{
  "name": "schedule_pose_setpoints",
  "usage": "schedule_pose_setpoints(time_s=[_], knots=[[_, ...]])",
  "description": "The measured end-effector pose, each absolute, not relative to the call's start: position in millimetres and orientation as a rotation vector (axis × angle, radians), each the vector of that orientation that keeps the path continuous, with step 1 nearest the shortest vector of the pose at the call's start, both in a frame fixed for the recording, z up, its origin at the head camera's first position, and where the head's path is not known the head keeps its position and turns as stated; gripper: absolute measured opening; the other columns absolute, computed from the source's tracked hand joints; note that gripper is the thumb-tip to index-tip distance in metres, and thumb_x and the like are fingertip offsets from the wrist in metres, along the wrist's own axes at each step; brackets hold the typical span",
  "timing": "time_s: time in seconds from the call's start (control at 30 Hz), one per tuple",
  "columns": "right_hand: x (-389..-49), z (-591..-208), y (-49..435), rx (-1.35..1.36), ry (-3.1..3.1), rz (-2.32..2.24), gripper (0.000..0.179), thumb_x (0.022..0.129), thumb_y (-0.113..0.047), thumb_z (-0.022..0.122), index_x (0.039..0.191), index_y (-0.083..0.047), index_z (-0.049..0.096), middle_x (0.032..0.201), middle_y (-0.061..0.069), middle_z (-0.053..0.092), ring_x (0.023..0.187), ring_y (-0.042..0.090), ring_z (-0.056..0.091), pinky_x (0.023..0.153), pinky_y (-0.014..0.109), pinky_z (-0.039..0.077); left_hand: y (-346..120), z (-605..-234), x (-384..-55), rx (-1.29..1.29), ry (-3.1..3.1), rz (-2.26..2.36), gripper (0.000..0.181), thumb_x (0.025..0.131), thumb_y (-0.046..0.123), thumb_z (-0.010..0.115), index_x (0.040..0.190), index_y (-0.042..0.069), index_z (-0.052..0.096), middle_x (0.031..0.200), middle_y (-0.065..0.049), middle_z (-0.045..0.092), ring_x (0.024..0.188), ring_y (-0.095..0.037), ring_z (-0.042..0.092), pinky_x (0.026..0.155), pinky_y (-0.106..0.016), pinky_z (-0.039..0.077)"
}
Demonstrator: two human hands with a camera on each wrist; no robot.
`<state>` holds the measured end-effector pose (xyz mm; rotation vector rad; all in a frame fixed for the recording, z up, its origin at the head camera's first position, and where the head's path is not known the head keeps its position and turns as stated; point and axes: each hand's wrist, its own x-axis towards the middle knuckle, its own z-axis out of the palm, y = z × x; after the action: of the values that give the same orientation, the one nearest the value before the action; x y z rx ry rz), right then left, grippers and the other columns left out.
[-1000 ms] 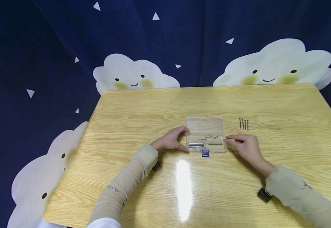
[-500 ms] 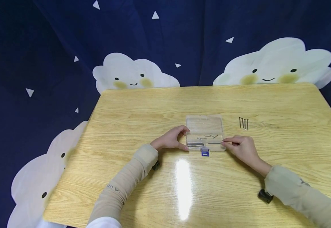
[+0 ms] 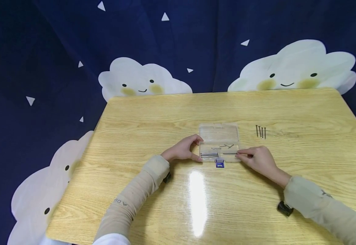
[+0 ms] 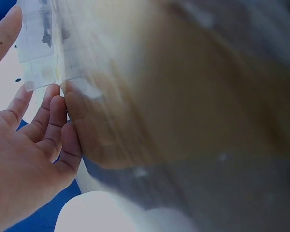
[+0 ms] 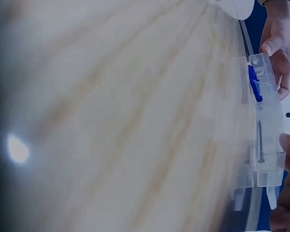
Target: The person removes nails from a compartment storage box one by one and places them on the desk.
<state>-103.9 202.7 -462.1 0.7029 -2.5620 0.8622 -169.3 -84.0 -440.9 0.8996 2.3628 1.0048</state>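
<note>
An open clear plastic case [image 3: 200, 148] lies on the table, its lid [image 3: 219, 132] folded back and a blue latch [image 3: 220, 163] at the front. My left hand [image 3: 184, 149] grips its left end, thumb at the near corner, fingers at the far one. Long silver nails [image 3: 209, 154] fill the left compartment; several small ones [image 3: 227, 146] lie behind, and a single nail [image 3: 229, 153] lies at right. My right hand [image 3: 257, 160] reaches over the case's right end, thumb and index fingertips close together at that nail's head end. I cannot tell whether they pinch it.
Several dark nails [image 3: 261, 132] lie in a row on the wooden table [image 3: 135, 115], behind and right of the case. A dark blue cloth with clouds [image 3: 144, 80] hangs beyond the table's far edge. Each forearm wears a beige sleeve [image 3: 312, 197].
My right hand has moved left from outside the case's right wall to over its right compartment. My left hand keeps its hold on the case, and the nails have not visibly moved.
</note>
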Motion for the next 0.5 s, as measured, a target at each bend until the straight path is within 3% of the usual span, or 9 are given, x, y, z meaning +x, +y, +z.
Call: schedule_pose_setpoints(time_s=[0.17,0.37,0.5], knots=[[-106.6,-459.5,202.1,0.765,-2.638,0.747,0.015,0.07,-0.017,0.076,0.079,-0.005,0.074,0.066,0.007,0.067,0.045,0.005,0.052,0.046,0.027,0.045,-84.0,-440.7,-169.0,0.885,2.356,1.009,0.064,0.067,0.016,0.082,0.118,0.001,0.047,0.106,-0.009,0.05,0.1,-0.02,0.046,0.091,-0.029,0.037],[-107.5,-458.3,201.6,0.759,-2.734,0.726,0.014,0.076,-0.019,0.072,0.082,-0.007,0.074,0.058,0.0,0.064,0.041,-0.002,0.033,0.041,0.022,0.034,-83.8,-439.6,-168.7,0.89,2.356,1.005,0.064,0.067,0.016,0.082,0.118,0.0,0.046,0.106,-0.01,0.05,0.1,-0.021,0.046,0.091,-0.03,0.037],[-106.8,-456.7,201.3,0.764,-2.781,0.732,0.015,0.079,-0.018,0.068,0.085,-0.005,0.073,0.052,-0.004,0.057,0.039,0.001,0.029,0.04,0.022,0.03,-83.3,-440.1,-168.8,0.876,2.354,1.009,0.064,0.067,0.015,0.082,0.118,0.0,0.047,0.106,-0.01,0.05,0.1,-0.02,0.046,0.091,-0.029,0.037]])
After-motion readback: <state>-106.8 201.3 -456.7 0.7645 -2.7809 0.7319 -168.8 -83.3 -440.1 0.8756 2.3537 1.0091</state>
